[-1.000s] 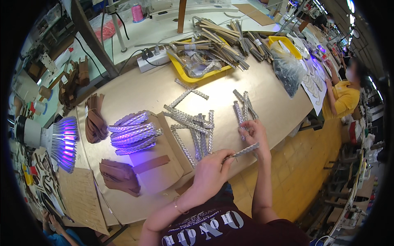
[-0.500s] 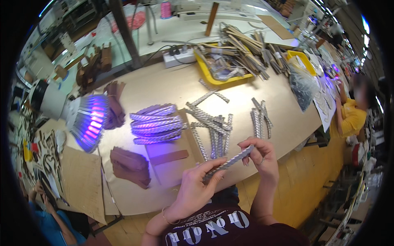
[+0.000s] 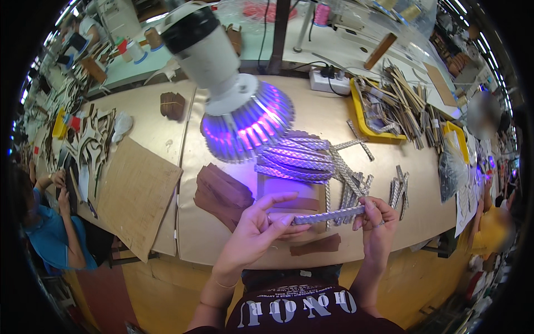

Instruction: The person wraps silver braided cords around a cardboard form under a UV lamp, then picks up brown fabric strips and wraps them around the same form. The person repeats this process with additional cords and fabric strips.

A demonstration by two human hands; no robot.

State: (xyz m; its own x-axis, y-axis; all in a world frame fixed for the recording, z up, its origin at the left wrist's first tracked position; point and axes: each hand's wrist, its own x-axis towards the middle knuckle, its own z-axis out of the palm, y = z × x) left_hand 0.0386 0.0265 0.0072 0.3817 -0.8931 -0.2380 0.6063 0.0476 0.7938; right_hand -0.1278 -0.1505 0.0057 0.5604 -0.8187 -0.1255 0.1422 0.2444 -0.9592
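A short grey-silver braided strap (image 3: 328, 216) is stretched almost level between my two hands, above the near part of the table. My left hand (image 3: 250, 229) holds its left end between thumb and fingers, the index finger reaching out above it. At the other end, my right hand (image 3: 378, 225) pinches the strap with thumb and fingertips; a ring shows on this hand. Just beyond lies a pile of braided straps (image 3: 297, 162) on a cardboard piece. More loose braided straps (image 3: 351, 192) lie to its right. Near the table's front edge is a flat brown strip (image 3: 315, 245).
A lamp (image 3: 245, 119) glowing violet hangs over the pile. Stacked brown pieces (image 3: 221, 192) lie left of it. A yellow tray (image 3: 360, 119) with strips stands at the back right by a power strip (image 3: 328, 82). A co-worker in blue (image 3: 55, 222) is at the left.
My view has turned to the left, so the lamp and pile appear farther right. The strap has gone from slanted to almost level, still held at both ends.
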